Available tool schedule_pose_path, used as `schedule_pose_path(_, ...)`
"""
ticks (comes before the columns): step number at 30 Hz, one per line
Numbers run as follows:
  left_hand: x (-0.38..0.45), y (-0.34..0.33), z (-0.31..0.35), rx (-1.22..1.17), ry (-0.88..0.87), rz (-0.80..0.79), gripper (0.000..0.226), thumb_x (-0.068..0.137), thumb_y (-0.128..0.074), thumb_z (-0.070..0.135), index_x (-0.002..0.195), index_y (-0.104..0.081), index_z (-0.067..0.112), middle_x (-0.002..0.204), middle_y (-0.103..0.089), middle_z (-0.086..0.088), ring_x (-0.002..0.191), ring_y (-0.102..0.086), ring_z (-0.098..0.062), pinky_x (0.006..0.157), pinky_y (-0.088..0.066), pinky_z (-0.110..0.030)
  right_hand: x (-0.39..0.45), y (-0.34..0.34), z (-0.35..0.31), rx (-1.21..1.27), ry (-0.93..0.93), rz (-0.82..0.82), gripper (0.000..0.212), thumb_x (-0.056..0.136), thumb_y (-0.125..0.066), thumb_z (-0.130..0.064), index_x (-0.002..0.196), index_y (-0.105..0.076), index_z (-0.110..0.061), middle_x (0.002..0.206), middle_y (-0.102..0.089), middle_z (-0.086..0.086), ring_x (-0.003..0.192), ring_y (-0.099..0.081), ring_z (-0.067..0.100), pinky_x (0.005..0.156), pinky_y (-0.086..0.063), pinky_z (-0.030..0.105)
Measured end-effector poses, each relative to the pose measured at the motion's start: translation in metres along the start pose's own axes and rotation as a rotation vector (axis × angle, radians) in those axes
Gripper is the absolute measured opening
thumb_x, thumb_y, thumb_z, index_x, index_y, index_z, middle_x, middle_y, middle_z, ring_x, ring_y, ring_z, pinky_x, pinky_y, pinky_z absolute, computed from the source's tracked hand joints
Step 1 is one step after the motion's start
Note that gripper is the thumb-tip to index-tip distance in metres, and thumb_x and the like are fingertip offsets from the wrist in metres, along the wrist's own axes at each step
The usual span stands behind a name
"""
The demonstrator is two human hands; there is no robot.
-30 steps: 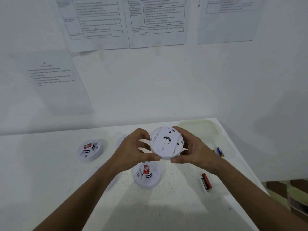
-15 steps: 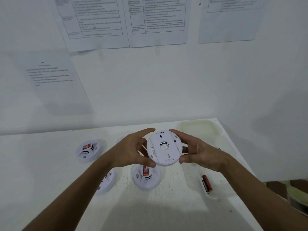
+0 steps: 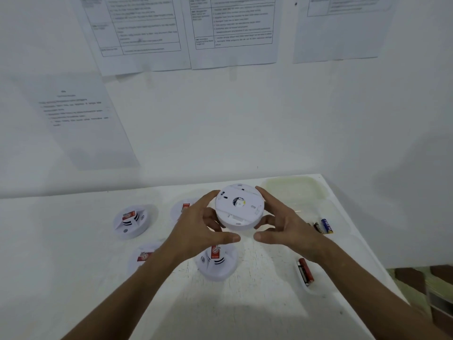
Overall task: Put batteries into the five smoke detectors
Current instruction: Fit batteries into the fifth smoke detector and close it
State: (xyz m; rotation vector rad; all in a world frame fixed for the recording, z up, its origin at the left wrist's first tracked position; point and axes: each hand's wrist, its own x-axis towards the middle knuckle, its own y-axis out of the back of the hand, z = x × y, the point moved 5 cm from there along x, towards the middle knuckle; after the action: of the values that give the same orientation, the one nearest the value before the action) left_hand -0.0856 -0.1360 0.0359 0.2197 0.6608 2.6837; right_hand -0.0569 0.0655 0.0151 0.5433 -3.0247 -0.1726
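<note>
Five smoke detectors are showing: four are lying on the white table (image 3: 73, 278) at lower centre and left, red labels up, and one held detector (image 3: 239, 207) is sitting at frame centre, back plate facing the camera. The left hand (image 3: 198, 229) and right hand (image 3: 284, 224) are gripping its rim from either side, fingers curled round it. Batteries (image 3: 305, 271) are lying at right in two small clusters; the count is unclear. Four printed sheets (image 3: 232, 28) are hanging on the wall, text unreadable.

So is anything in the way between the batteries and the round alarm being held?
Yes: the held smoke detector shows a closed white back. The batteries lie apart on the table, beyond the right hand.
</note>
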Motion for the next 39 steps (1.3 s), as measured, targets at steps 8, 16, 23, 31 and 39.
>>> schedule_pose_path(8,-0.009,-0.003,0.007,-0.115,0.008,-0.131,0.063,0.077,-0.079,0.009,0.125,-0.044,0.028,0.089,-0.075,-0.005,0.085,-0.073,-0.021,0.084,-0.059,-0.043,0.004,-0.003,-0.005,-0.117,0.037,0.104,0.112,0.058,-0.093,0.000,0.148,-0.032,-0.028,0.141,-0.049,-0.016,0.126,-0.051,0.003,0.092,-0.054,0.023)
schedule_pose_path(16,-0.005,0.004,0.009,-0.036,-0.014,-0.169,0.092,0.069,-0.087,0.017,0.143,-0.037,0.037,0.099,-0.073,0.000,0.085,-0.072,-0.021,0.082,-0.059,-0.042,0.004,-0.002,-0.011,-0.117,0.082,0.081,0.103,0.057,-0.092,0.005,0.139,-0.042,-0.031,0.130,-0.057,-0.010,0.121,-0.056,0.011,0.088,-0.056,0.030)
schedule_pose_path(23,0.000,0.004,0.013,-0.082,-0.039,-0.213,0.085,0.068,-0.085,0.009,0.135,-0.043,0.042,0.096,-0.074,-0.004,0.085,-0.072,-0.024,0.086,-0.057,-0.047,0.004,-0.005,-0.011,-0.183,0.088,0.035,0.107,0.056,-0.092,0.006,0.143,-0.037,-0.023,0.135,-0.053,-0.017,0.129,-0.049,0.006,0.097,-0.050,0.023)
schedule_pose_path(31,0.002,0.002,0.010,-0.117,-0.068,-0.288,0.085,0.067,-0.087,0.018,0.135,-0.044,0.046,0.096,-0.073,-0.006,0.087,-0.069,-0.029,0.086,-0.056,-0.051,0.007,-0.003,-0.010,-0.239,0.123,0.050,0.106,0.050,-0.094,0.006,0.138,-0.042,-0.020,0.131,-0.056,-0.015,0.126,-0.052,0.006,0.097,-0.045,0.016)
schedule_pose_path(39,0.006,0.003,0.016,0.044,-0.056,-0.233,0.085,0.073,-0.083,0.029,0.143,-0.035,0.041,0.111,-0.069,0.005,0.087,-0.071,-0.019,0.080,-0.060,-0.038,0.013,0.002,-0.012,-0.255,0.168,0.100,0.096,0.055,-0.092,0.005,0.136,-0.046,-0.021,0.130,-0.057,-0.009,0.124,-0.054,0.013,0.095,-0.049,0.020)
